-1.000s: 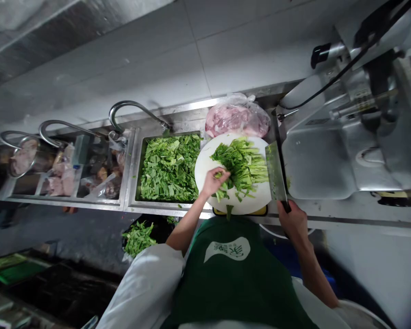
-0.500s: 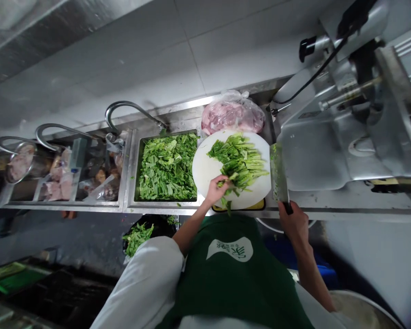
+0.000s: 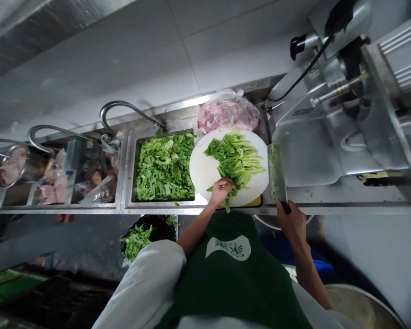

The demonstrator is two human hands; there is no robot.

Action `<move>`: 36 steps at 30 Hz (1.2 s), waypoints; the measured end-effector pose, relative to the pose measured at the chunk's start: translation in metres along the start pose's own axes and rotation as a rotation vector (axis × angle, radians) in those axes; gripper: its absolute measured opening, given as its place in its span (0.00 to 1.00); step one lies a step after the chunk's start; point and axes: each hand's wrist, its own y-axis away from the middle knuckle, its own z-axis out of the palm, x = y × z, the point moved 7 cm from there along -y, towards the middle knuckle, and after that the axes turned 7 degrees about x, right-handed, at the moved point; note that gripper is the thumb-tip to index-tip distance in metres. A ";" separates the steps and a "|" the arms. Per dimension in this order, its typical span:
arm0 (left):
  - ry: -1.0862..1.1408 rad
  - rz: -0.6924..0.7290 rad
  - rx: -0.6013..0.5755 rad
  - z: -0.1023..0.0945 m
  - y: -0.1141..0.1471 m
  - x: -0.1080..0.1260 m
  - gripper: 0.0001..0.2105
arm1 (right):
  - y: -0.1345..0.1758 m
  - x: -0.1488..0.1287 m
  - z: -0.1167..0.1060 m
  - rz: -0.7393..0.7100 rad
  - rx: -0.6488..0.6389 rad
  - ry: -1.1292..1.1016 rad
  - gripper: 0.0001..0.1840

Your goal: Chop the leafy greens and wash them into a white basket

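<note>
- Head view: we have leafy greens [image 3: 238, 155] heaped on a round white board [image 3: 202, 173], which sits at the near edge of the steel surface [image 3: 322, 197].
- Our left hand [image 3: 222, 191] is the nearer one: its fingers pinch a few greens at the heap's near-left side, above the board's near edge, and the rest lies just beyond it and to its right.
- Our right hand [image 3: 292, 220] grips a cleaver [image 3: 276, 171] by the handle at the surface's near edge; the blade points away from us beside the board's right edge, and we cannot tell whether they touch.
- We see the heap's long axis run roughly left to right, pale stems toward the cleaver, so it lies crosswise to the blade.
</note>
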 end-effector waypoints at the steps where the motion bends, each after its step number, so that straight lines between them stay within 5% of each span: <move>1: 0.035 -0.005 0.055 -0.006 -0.002 0.001 0.14 | 0.001 0.002 0.000 0.005 0.003 -0.002 0.23; 4: -0.032 -0.007 0.066 -0.006 -0.007 0.002 0.12 | 0.004 0.008 0.002 0.015 0.011 0.001 0.23; 10: -0.572 0.091 -0.183 0.051 0.000 -0.007 0.09 | 0.003 0.008 0.001 0.006 0.012 0.016 0.24; 13: -0.688 0.105 -0.197 0.057 -0.002 -0.010 0.03 | 0.002 0.005 -0.002 0.018 0.017 0.005 0.24; 17: -0.444 0.155 -0.067 0.023 -0.026 0.018 0.03 | 0.001 0.003 -0.005 0.002 0.035 -0.033 0.24; 20: -0.339 0.148 0.114 -0.016 -0.043 0.042 0.13 | -0.001 0.005 -0.004 0.014 0.036 -0.040 0.23; 23: -0.307 0.177 0.153 -0.026 -0.041 0.052 0.10 | -0.004 0.006 -0.001 0.027 0.021 -0.043 0.22; 30: -0.563 0.163 -0.139 0.035 -0.009 0.002 0.06 | -0.010 0.005 0.001 -0.008 0.018 -0.015 0.24; 36: -0.625 0.152 -0.158 0.051 -0.025 -0.009 0.12 | -0.003 0.006 0.001 -0.017 0.034 -0.015 0.26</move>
